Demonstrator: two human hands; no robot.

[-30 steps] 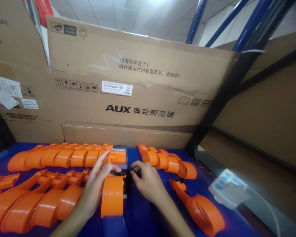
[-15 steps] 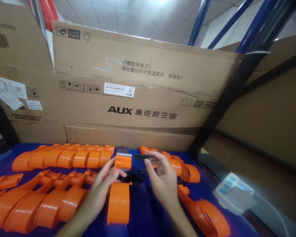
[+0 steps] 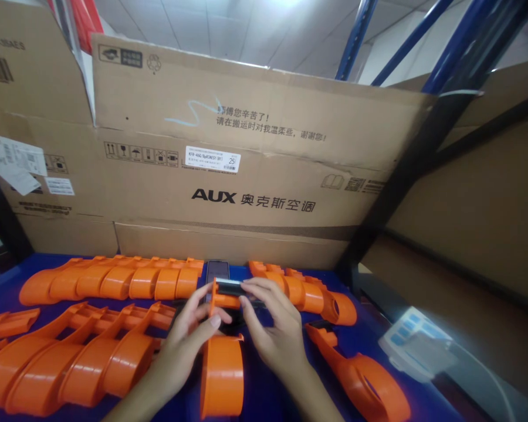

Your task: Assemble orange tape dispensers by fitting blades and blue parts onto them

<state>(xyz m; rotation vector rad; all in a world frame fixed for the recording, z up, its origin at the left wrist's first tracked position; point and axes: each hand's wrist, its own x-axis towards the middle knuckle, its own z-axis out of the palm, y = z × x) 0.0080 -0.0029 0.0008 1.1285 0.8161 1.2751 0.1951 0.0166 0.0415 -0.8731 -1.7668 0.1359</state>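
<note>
An orange tape dispenser point(image 3: 222, 375) with a round lower part and a white toothed edge at its top is between my hands, over the middle of the blue surface. The fingers of my left hand point(image 3: 192, 328) are wrapped round its upper part. My right hand point(image 3: 273, 325) pinches a black rod-like piece point(image 3: 230, 289) at its right end. That piece lies against the dispenser's upper frame, just below the toothed edge.
Rows of orange dispensers point(image 3: 88, 375) fill the left side of the blue surface point(image 3: 9, 275); more point(image 3: 312, 296) lie at right. A dark phone-like object point(image 3: 217, 269) is behind my hands. Cardboard point(image 3: 158, 205) stands at the back, a clear-lidded box point(image 3: 416, 346) at right.
My right hand has moved left with the black piece, which now sits against the dispenser's upper part. The dispenser has turned and shifted slightly right and down.
</note>
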